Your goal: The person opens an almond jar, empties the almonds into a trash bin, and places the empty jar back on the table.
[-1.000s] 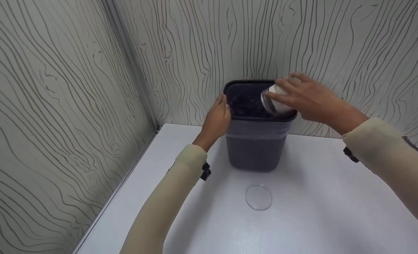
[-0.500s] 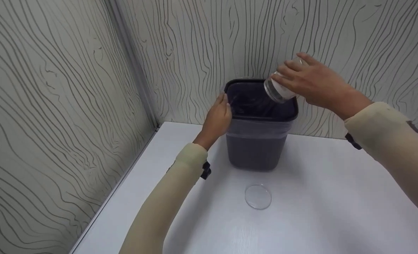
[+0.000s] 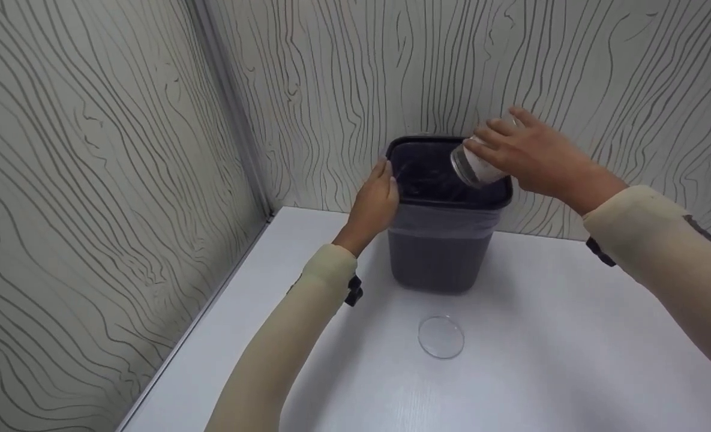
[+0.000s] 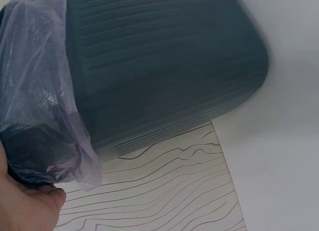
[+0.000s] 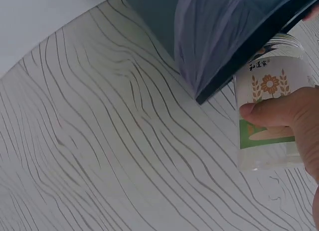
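A dark bin (image 3: 436, 258) stands on the white table against the back wall. A thin translucent bag (image 4: 40, 66) lines it and folds down over its rim. My left hand (image 3: 374, 198) grips the bin's left rim. In my right hand (image 3: 538, 153) is a clear jar (image 5: 269, 111) with a white, green and orange label, fingers and thumb round its sides. The jar tilts with its open mouth down and to the left, over the bin's right part. I cannot tell whether anything is in the jar. In front of the bin lies a clear round lid (image 3: 441, 337).
Behind the bin rises a wall (image 3: 343, 90) with a wood-grain pattern. A second patterned wall (image 3: 91, 180) borders the left side of the white table (image 3: 487, 384).
My right hand rose with the jar, then came down a little, its mouth still over the bin. The left hand stays at the rim. The lid lies still.
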### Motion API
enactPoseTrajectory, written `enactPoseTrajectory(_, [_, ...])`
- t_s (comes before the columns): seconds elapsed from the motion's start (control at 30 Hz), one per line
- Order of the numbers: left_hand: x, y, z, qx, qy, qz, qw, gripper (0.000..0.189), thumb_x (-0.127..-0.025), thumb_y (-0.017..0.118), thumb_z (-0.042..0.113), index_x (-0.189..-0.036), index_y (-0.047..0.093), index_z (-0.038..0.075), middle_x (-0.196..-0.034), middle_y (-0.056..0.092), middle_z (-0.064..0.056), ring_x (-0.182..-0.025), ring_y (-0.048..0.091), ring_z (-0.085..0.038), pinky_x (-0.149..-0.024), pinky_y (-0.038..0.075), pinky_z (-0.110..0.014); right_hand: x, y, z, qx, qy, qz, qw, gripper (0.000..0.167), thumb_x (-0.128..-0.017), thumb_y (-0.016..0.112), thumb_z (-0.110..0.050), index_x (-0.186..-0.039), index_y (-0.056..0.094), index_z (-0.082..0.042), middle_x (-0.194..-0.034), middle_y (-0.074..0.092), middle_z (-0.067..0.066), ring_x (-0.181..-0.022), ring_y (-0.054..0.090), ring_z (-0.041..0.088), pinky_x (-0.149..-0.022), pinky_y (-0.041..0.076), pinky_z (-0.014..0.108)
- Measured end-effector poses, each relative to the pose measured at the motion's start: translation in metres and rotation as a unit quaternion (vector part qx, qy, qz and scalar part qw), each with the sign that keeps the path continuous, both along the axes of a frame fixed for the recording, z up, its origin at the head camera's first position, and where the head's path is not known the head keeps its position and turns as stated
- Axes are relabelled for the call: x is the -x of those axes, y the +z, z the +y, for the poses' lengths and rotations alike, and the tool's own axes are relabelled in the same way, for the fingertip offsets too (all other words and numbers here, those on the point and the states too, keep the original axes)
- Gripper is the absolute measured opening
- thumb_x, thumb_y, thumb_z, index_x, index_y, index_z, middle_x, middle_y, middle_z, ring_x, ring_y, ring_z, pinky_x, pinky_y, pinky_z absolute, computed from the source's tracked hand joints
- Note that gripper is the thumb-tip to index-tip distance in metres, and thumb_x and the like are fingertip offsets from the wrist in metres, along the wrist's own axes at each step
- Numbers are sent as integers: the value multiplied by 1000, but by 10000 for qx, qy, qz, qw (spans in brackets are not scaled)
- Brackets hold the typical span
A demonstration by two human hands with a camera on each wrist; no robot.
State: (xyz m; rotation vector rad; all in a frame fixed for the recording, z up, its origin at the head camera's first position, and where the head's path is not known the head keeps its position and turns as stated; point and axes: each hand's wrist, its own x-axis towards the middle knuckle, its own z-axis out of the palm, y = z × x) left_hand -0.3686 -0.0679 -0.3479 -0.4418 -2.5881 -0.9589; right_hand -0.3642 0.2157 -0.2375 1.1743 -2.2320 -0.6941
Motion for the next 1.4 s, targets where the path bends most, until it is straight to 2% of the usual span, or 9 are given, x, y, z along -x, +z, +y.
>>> enactPoseTrajectory(0.13, [0, 1, 2, -26, -35, -8, 10000, 52, -111, 28, 21, -156, 29, -6, -165, 24, -18, -152, 24, -26, -123, 22, -35, 1, -3, 1, 212, 137, -172, 9995, 94, -62, 89, 8, -146, 49, -2, -143, 51, 24, -131, 48, 44, -113, 31, 63])
enactPoseTrajectory(0.27, [0, 2, 3, -93, -53, -70, 9999, 52, -111, 27, 22, -156, 28, -6, -165, 25, -19, -153, 24, -26, -123, 22, -35, 0, -3, 2, 176, 156, -64, 9997, 96, -60, 90, 9, -146, 50, -2, -143, 51, 24, -131, 48, 43, -113, 31, 63])
enactPoseTrajectory(0.5, [-1, 2, 2, -97, -28, -52, 9999, 52, -111, 28, 21, -156, 29, -5, -165, 25, -17, -152, 24, -25, -123, 22, -34, 0, -5, -2, -245, 143, 310, 9991, 91, -66, 89, 6, -148, 49, -3, -143, 52, 24, -132, 48, 41, -114, 30, 61])
enactPoseTrajectory(0.67, [-1, 2, 2, -76, -38, -32, 10000, 52, -111, 28, 22, -156, 29, -5, -165, 26, -18, -152, 25, -25, -123, 22, -34, 2, -9, -2, -232, 166, 370, 9989, 91, -66, 90, 3, -147, 49, -3, -142, 53, 23, -132, 49, 40, -113, 31, 61])
enactPoseTrajectory(0.9, [-1, 2, 3, -61, -32, -2, 10000, 52, -111, 28, 22, -156, 29, -6, -164, 27, -18, -152, 26, -26, -123, 22, -34, 3, -9, 0, 42, 251, 154, 9996, 94, -62, 92, 4, -146, 50, -2, -142, 52, 24, -131, 48, 42, -112, 32, 62])
enactPoseTrajectory(1.07, [-2, 3, 3, -47, -34, -45, 10000, 52, -112, 28, 22, -156, 28, -6, -165, 25, -18, -152, 24, -25, -123, 22, -34, 1, -5, -4, 60, 235, 98, 9997, 91, -64, 90, 6, -146, 51, -3, -143, 52, 24, -132, 49, 42, -113, 32, 62])
enactPoseTrajectory(1.27, [-2, 3, 3, -84, -51, -100, 9999, 52, -112, 29, 21, -156, 27, -5, -166, 22, -17, -153, 23, -26, -123, 22, -35, 2, 1, -12, 440, 256, 161, 9986, 90, -66, 91, 5, -146, 51, -5, -143, 52, 24, -133, 48, 42, -114, 30, 61])
enactPoseTrajectory(1.4, [-3, 2, 3, -65, 7, -95, 9999, 51, -112, 30, 21, -156, 28, -5, -166, 23, -16, -152, 24, -25, -123, 22, -34, 5, -7, -12, 302, 141, 83, 9994, 86, -70, 87, 6, -147, 51, -5, -144, 51, 25, -133, 47, 42, -114, 30, 61])
